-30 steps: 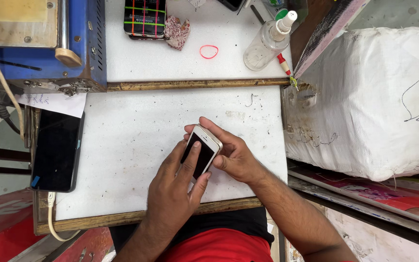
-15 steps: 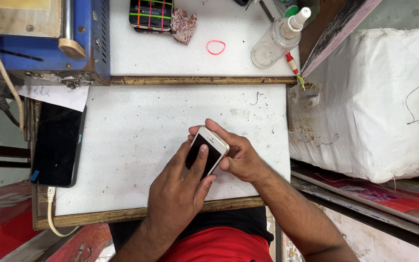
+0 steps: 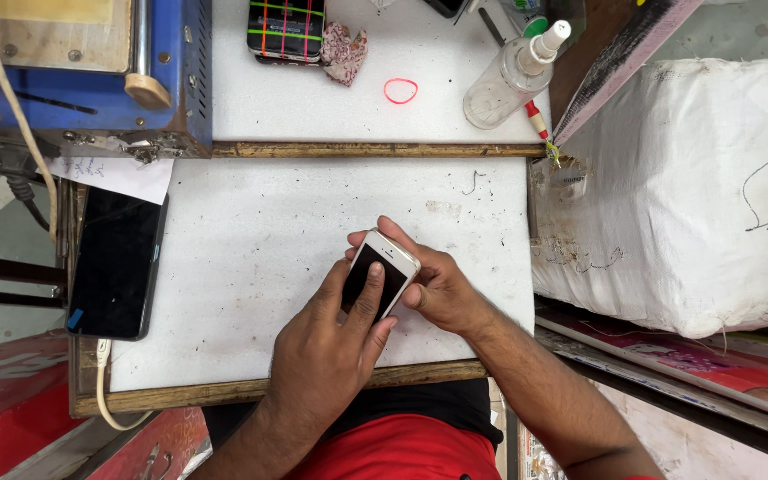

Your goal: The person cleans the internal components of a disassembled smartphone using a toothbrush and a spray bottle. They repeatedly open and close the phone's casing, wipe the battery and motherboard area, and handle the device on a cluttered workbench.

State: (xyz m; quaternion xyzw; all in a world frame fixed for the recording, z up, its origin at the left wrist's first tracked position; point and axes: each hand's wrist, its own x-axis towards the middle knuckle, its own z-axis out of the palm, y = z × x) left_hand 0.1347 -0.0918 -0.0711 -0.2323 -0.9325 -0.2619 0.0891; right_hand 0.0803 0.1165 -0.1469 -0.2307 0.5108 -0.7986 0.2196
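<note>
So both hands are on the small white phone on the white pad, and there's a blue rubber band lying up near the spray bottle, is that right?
Not quite. In the head view the rubber band is pink-red, not blue. The rest holds: left hand and right hand hold the white phone on the pad, near the spray bottle.

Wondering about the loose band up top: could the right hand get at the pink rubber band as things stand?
Probably yes. The pink rubber band lies alone on bare white board, nothing between it and the right hand. But that hand now grips the white phone.
</note>
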